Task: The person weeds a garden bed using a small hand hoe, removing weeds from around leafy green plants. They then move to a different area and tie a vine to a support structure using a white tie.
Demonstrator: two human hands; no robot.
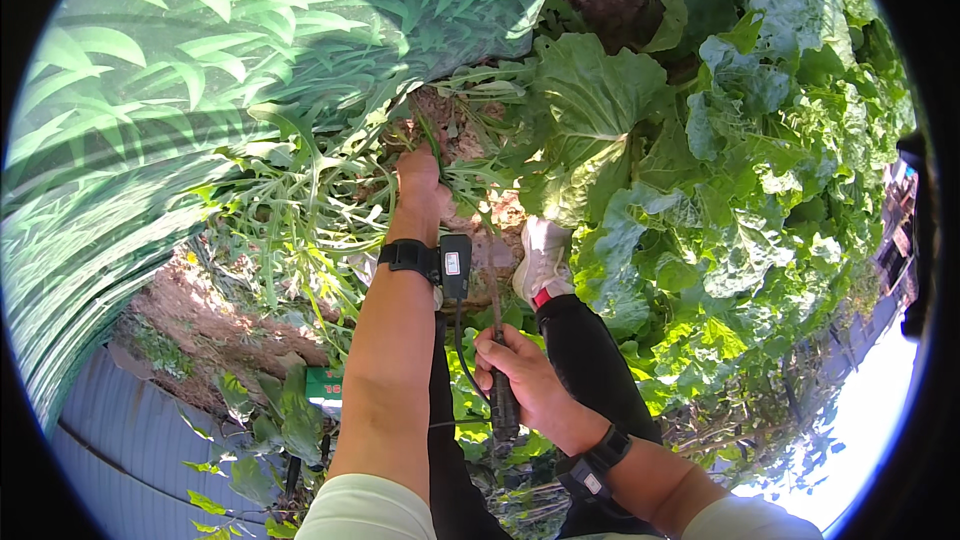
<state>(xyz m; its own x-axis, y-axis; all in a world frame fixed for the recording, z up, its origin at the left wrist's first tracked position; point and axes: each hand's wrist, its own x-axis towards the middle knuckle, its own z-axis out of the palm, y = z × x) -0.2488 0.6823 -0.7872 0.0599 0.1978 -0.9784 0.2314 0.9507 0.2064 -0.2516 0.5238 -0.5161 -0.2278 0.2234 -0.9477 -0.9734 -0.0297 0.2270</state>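
My left hand (pixel 421 178) reaches down to the soil with its fingers closed around the stems of a leafy green plant (pixel 429 136). Its fingertips are partly hidden by the hand itself and the leaves. In my right hand (pixel 517 371), closer to my body, is the dark wrapped handle (pixel 505 409) of a hand tool. A thin, rusty metal shaft (pixel 495 285) runs up from that handle towards the ground; the shape of its tip is hard to make out. Narrow, lobed leaves (pixel 300 202) spread over the ground left of my left hand.
A green leaf-printed sheet (pixel 262 37) rises at the upper left. Large broad-leaved vegetables (pixel 600 97) crowd the right side. My white shoe (pixel 541 259) stands on the soil among the plants. A cable (pixel 459 345) hangs from the left wrist device (pixel 454 266).
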